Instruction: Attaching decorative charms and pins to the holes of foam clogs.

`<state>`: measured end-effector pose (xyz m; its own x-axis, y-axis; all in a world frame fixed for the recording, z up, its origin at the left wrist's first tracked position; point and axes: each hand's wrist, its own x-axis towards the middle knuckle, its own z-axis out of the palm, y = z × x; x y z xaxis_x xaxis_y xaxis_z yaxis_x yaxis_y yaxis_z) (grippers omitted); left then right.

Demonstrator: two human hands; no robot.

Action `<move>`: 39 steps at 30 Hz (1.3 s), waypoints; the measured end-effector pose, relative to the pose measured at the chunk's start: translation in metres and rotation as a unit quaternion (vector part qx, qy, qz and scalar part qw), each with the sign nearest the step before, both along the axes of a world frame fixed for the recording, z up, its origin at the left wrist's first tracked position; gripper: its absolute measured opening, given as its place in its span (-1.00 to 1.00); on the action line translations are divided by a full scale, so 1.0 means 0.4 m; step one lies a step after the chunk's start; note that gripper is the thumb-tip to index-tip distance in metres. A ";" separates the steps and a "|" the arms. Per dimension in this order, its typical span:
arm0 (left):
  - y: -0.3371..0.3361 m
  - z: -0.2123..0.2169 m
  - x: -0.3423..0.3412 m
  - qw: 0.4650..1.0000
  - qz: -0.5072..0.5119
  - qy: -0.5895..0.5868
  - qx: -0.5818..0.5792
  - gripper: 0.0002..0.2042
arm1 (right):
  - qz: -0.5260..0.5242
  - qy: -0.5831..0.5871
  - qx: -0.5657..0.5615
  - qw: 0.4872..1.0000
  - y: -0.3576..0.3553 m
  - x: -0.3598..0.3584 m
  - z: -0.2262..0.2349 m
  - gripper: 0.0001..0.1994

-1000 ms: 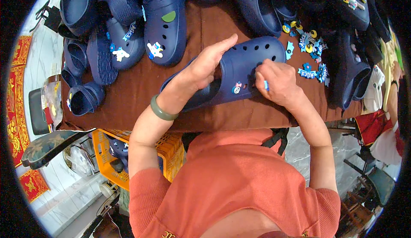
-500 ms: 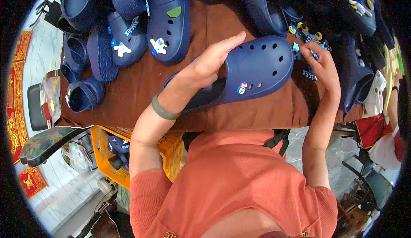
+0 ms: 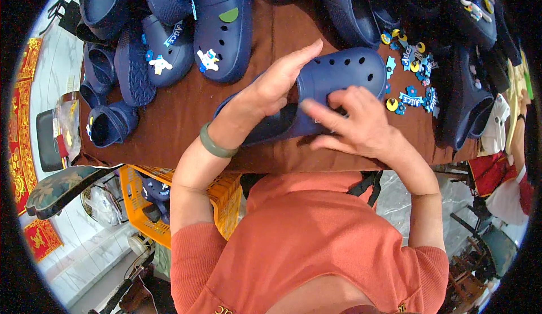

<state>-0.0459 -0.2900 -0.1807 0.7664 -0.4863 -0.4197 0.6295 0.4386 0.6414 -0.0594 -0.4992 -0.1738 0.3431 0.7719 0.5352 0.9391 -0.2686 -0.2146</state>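
The left hand (image 3: 271,91) grips a navy foam clog (image 3: 339,82) over the brown counter (image 3: 186,116). The right hand (image 3: 355,125) presses on its toe, fingers (image 3: 322,113) spread open. Shoe charms (image 3: 412,71) lie just beside.

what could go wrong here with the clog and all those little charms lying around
The right hand presses on the front of the navy clog while the left hand steadies it; a slip could pop a charm loose or shove the clog sideways. The loose charms lie just beside it, so a sweep of the wrist might scatter them. The clog sits near the table edge, so dropped pieces may fall.
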 end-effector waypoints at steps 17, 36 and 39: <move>-0.009 0.007 -0.009 1.000 0.029 0.004 -0.001 -0.58 | -0.054 -0.175 0.054 0.982 0.057 -0.012 -0.077 -0.68; -0.009 0.026 -0.011 1.000 -0.011 0.002 0.021 -0.56 | -0.114 0.134 0.148 0.973 0.028 0.054 -0.042 -0.84; -0.011 0.028 -0.015 0.999 0.008 -0.002 0.049 -0.50 | -0.155 0.150 0.148 0.965 -0.024 0.085 -0.029 -0.92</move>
<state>-0.0519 -0.2943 -0.1695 0.7756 -0.4309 -0.4613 0.6201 0.3835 0.6844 -0.0254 -0.5088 -0.1856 0.7069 0.4353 0.5576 0.7070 -0.4113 -0.5752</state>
